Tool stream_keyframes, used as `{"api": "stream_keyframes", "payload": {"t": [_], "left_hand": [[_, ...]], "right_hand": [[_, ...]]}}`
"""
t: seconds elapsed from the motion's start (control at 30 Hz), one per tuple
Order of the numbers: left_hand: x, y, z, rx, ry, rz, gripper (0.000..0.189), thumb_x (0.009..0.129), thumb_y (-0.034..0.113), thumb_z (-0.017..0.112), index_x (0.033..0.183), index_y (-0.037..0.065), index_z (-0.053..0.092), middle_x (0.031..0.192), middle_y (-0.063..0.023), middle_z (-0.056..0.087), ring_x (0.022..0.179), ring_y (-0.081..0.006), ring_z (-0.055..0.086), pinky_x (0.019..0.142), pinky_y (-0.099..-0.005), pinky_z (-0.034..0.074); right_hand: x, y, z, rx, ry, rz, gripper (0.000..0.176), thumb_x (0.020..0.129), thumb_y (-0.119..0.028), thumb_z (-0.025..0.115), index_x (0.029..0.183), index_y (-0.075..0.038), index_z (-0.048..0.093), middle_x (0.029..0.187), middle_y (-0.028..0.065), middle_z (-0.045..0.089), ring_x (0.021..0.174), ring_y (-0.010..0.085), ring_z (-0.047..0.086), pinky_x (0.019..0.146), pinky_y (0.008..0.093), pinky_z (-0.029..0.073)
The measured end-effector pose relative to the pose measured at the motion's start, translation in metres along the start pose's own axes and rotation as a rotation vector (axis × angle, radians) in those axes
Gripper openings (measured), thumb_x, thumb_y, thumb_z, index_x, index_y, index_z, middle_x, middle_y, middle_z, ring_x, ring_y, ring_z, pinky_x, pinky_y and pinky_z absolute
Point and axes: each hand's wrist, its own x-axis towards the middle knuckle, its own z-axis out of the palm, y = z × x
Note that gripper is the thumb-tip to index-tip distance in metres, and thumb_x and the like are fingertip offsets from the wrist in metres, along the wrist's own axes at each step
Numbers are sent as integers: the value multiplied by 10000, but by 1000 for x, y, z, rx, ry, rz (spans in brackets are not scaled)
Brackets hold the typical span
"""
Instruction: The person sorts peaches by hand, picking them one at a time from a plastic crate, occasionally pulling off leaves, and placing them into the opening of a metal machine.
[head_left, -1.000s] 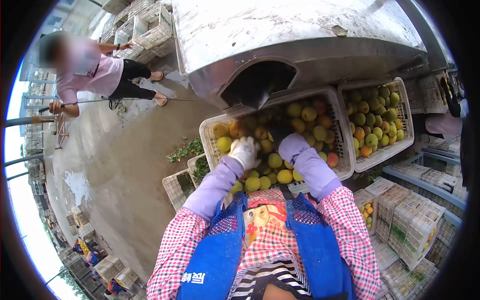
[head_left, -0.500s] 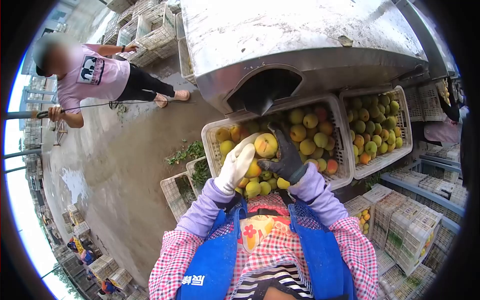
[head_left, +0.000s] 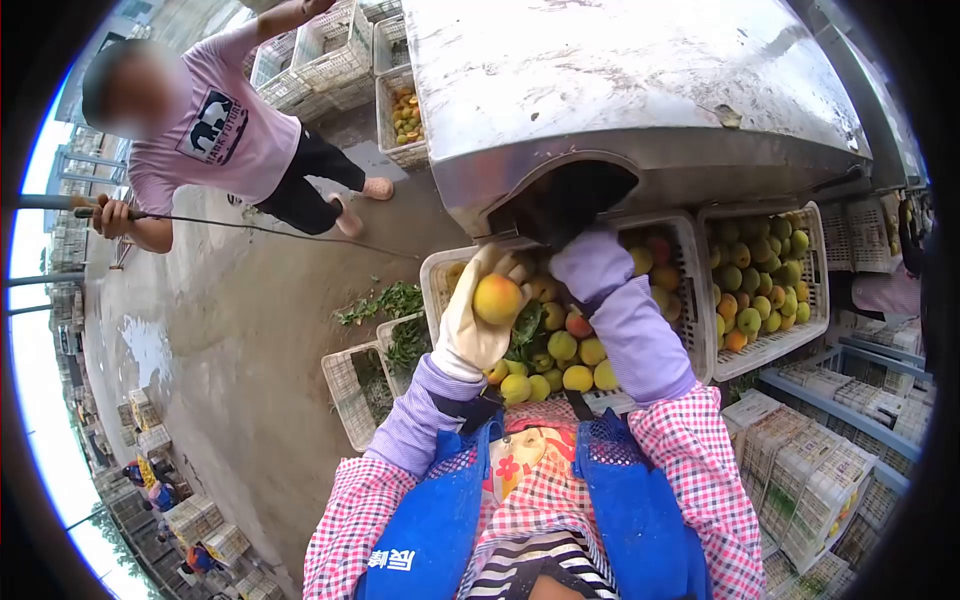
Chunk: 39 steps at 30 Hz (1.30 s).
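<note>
We are cupping one peach (head_left: 498,298) in our left hand (head_left: 478,325), the white-gloved fingers curling round its underside and far side. It is riding just above the near-left corner of the white crate (head_left: 436,280), clear of the heaped fruit. Half a second ago both gloves were meeting around a peach over the middle of the heap. Now the left hand alone is carrying one, so the fruit is sitting in a single grip, lifted and turned up toward us. Our right hand (head_left: 556,215) is reaching away from it, up to the dark chute mouth (head_left: 590,190) of the metal machine (head_left: 650,90). The dark glove is merging with the shadow there, so we cannot tell whether it is spread or closed, or whether it is touching anything. Below our wrists the crate is lying heaped with yellow and reddish peaches, with a few green leaves (head_left: 526,325) among them. A second full crate (head_left: 812,300) is standing just beside it on the right. The person in the pink shirt (head_left: 225,135) is standing nearer to us than a second ago, gripping a thin rod (head_left: 250,226) in one hand and well apart from our hands.
</note>
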Motion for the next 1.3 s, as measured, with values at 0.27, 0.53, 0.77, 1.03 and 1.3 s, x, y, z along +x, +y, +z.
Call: {"api": "stream_keyframes", "payload": {"t": [0.27, 0.53, 0.77, 1.03, 1.3], "left_hand": [[-6, -3, 12, 1048, -247, 549, 447, 1078, 105, 446, 1496, -47, 409, 1342, -199, 619, 1174, -243, 644, 1025, -364, 524], [5, -16, 3, 677, -94, 229, 460, 1079, 267, 429, 1455, 7, 482, 1359, -153, 595, 1217, -255, 603, 1060, -358, 464], [-1, -1, -28, 686, 178, 222, 620, 1044, 487, 508, 1546, 131, 432, 1527, -119, 478, 1280, -262, 543, 1080, -383, 416], [12, -20, -79, 2008, -174, 467, 378, 947, 186, 585, 1272, -3, 629, 1262, -230, 658, 1155, -397, 634, 1015, -448, 496], [48, -54, -125, 2444, -161, -126, 282, 902, 202, 669, 1130, 49, 729, 913, -150, 731, 886, -327, 725, 762, -430, 579]], "right_hand": [[-80, -62, 13, -31, 57, -145, 814, 751, -611, 759, 1303, -35, 601, 1468, 173, 488, 1427, 463, 366, 1096, 650, 304], [-84, -54, 13, -155, 237, -85, 702, 764, -556, 737, 1225, -38, 626, 1380, 141, 550, 1307, 434, 472, 1097, 638, 319], [19, -21, 10, -371, 229, -85, 543, 817, -418, 757, 1217, -63, 665, 1134, 176, 643, 1119, 412, 608, 956, 544, 484], [-30, 17, 4, -112, 80, -182, 500, 826, -326, 750, 1230, -44, 664, 1030, 185, 685, 983, 384, 676, 864, 469, 545], [-148, 88, 105, -506, -695, 298, 549, 746, -271, 813, 1213, -39, 640, 1199, 199, 651, 1098, 347, 654, 929, 472, 537]]}}
